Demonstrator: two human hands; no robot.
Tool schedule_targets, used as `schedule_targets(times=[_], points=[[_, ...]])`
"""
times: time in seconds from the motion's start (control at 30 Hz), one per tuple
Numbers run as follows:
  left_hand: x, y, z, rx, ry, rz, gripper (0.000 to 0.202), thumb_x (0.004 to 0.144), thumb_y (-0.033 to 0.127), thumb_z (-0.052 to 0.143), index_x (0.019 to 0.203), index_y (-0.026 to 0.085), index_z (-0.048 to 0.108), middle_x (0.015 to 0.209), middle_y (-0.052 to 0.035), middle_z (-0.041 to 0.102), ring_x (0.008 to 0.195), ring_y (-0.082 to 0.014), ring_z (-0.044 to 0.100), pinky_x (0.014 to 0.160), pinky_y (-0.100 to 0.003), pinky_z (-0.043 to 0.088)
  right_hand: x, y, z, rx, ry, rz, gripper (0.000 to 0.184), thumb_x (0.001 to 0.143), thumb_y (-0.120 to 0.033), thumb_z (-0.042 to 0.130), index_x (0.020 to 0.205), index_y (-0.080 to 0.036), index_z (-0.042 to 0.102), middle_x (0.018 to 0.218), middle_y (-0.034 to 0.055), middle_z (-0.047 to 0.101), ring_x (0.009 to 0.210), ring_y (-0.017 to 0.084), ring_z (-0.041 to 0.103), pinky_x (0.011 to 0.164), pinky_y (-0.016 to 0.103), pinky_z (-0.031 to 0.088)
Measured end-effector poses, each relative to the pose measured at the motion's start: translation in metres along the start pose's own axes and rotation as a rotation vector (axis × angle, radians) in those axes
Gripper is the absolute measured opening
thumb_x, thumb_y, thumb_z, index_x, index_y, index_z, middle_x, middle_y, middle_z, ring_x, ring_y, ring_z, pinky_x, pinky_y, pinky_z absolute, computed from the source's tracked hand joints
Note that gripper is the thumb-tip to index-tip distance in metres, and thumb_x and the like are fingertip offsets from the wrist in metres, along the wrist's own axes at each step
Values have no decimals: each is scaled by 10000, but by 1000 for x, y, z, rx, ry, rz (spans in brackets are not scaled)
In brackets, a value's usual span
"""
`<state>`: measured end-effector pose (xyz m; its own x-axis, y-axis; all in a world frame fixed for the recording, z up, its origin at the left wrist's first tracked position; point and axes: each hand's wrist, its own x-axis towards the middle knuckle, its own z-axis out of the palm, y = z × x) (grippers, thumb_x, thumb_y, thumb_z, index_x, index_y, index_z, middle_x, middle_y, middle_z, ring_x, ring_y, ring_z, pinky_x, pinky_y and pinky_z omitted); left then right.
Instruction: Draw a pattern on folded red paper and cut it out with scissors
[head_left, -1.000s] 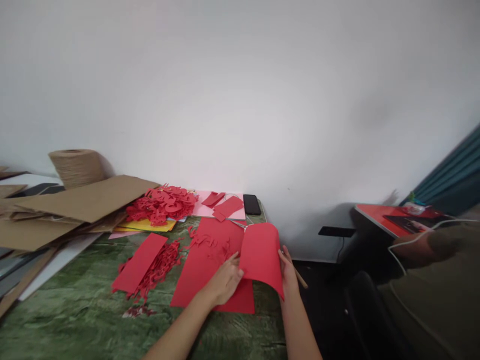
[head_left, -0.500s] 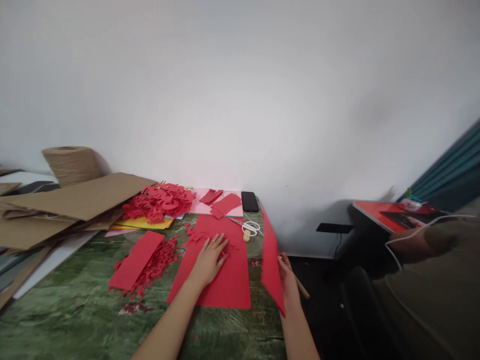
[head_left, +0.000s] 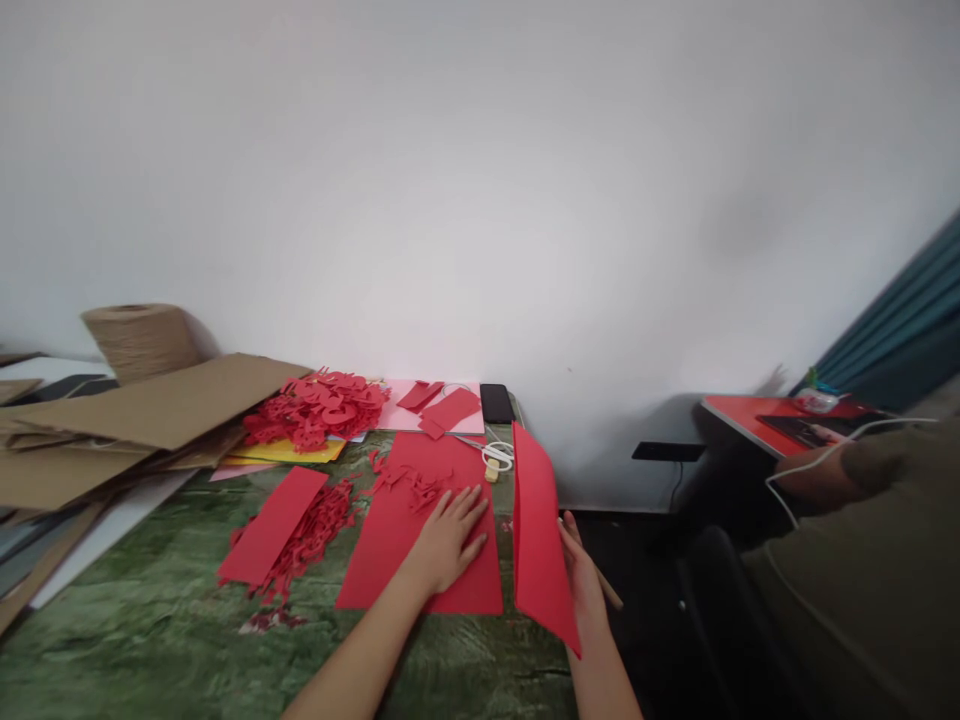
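My left hand point(head_left: 448, 545) lies with fingers spread on a red paper sheet point(head_left: 397, 555) on the table, right of small red paper scraps point(head_left: 405, 480). At the table's right edge, my right hand point(head_left: 581, 565) grips a second red sheet point(head_left: 541, 535), which stands upright and bowed. A light brown stick point(head_left: 609, 590) pokes out behind that hand; its kind and how it is held are hidden. White-handled scissors point(head_left: 499, 456) and a small yellowish block point(head_left: 491, 470) lie just beyond the flat sheet.
Left are a red strip point(head_left: 277, 525) over paper cutouts point(head_left: 326, 530), a heap of cutouts point(head_left: 322, 405), cardboard point(head_left: 172, 395) and a twine spool point(head_left: 146, 340). A phone point(head_left: 496, 403) lies at the back. A person point(head_left: 870, 560) sits at right by a red table point(head_left: 739, 412).
My left hand has slid right and nearer over the flat sheet, uncovering more scraps. The sheet in my right hand has swung left and bows more.
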<state>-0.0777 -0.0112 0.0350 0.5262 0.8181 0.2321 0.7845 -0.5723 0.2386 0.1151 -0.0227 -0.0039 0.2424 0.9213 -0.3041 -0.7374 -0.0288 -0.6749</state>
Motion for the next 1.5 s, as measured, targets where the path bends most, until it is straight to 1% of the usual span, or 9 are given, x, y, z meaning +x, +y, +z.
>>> schedule_targets(times=[0.3, 0.53, 0.67, 0.8, 0.93, 1.07, 1.2, 1.3, 1.5], points=[[-8, -53, -11, 227, 208, -377, 451, 780, 33, 308, 1179, 144, 488, 1362, -127, 349, 1275, -218, 255, 1042, -476, 154, -3, 1, 4, 35, 20, 73, 384, 558, -241, 717, 904, -284, 558, 731, -68, 706, 691, 148, 667, 638, 251, 510], [-3, -17, -4, -65, -6, -14, 483, 827, 187, 353, 1304, 253, 327, 1374, -33, 351, 1275, -159, 254, 1057, -425, 169, 0, 6, -1, -87, 5, -9, 318, 569, -263, 708, 860, -269, 581, 775, -56, 697, 743, 170, 660, 670, 284, 517], [-1, -13, 5, -80, -21, -31, 541, 758, 197, 452, 1291, 241, 366, 1356, -53, 380, 1271, -202, 266, 1068, -425, 141, 2, 6, 3, -196, 15, -83, 326, 513, -269, 732, 809, -238, 599, 684, -50, 679, 665, 172, 649, 610, 261, 502], [-1, -39, 4, -31, 80, -221, 458, 737, 215, 478, 1193, 248, 496, 1305, -50, 453, 1267, -259, 267, 1061, -477, 108, -8, 5, 13, -337, -44, -147, 254, 458, -207, 761, 679, -187, 637, 634, -24, 661, 654, 158, 619, 605, 210, 465], [-6, -61, -12, -11, 351, -434, 451, 765, 73, 320, 1147, 193, 527, 1252, -63, 508, 1213, -210, 371, 1015, -429, 277, -25, 8, 19, -589, -234, -261, 200, 575, -242, 712, 750, -160, 661, 752, 43, 666, 766, 185, 613, 712, 243, 459], [-8, -47, -22, -33, 586, -522, 450, 778, 64, 289, 1158, 167, 506, 1205, -89, 536, 1156, -221, 433, 984, -435, 321, -33, 14, 19, -683, -273, -344, 207, 620, -279, 681, 787, -164, 639, 738, 57, 654, 717, 200, 617, 699, 289, 477], [-5, -2, -8, -154, 333, -276, 397, 849, 177, 292, 1210, 206, 456, 1249, -56, 503, 1182, -190, 407, 999, -390, 314, -37, 16, 21, -754, -265, -396, 189, 627, -278, 667, 781, -176, 627, 758, 58, 656, 738, 213, 614, 710, 309, 472], [-4, 24, 4, -207, 90, -71, 477, 870, 381, 332, 1327, 254, 278, 1420, -26, 258, 1297, -198, 193, 1048, -415, 209, -35, 12, 21, -722, -162, -465, 195, 664, -325, 621, 790, -176, 624, 809, 64, 663, 780, 213, 609, 737, 299, 453], [-9, 13, -3, -225, -138, -77, 812, 715, 631, 451, 1363, 225, 174, 1434, -82, 182, 1311, -236, 121, 1052, -467, 128, -20, 1, 16, -577, 48, -463, 231, 741, -435, 510, 823, -221, 539, 564, -52, 557, 486, 105, 499, 465, 196, 388]])
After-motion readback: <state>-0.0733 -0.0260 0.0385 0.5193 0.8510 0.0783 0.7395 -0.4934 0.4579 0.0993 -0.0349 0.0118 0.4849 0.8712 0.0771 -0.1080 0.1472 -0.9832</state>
